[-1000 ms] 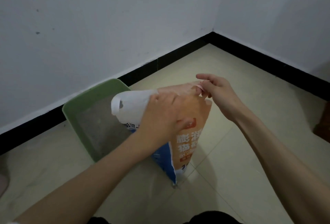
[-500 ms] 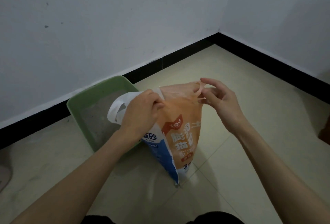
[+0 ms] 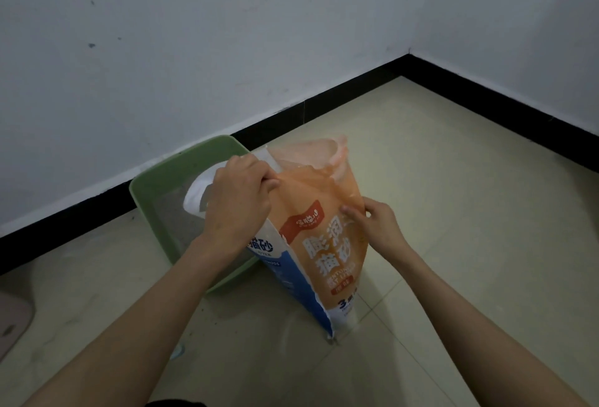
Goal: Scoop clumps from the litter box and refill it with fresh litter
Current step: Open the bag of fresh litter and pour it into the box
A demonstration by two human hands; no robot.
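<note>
The orange and blue litter bag (image 3: 324,244) stands upright on the tiled floor (image 3: 453,212) at the centre of the frame, its top pulled open. The left hand (image 3: 238,200) grips the bag's upper edge by the white handle, fingers curled round the plastic. The right hand (image 3: 377,223) holds the bag's right side lower down, fingers pressed into the orange face. Just behind and left of the bag sits the green litter box (image 3: 152,189), grey litter inside, against the black skirting (image 3: 324,108).
</note>
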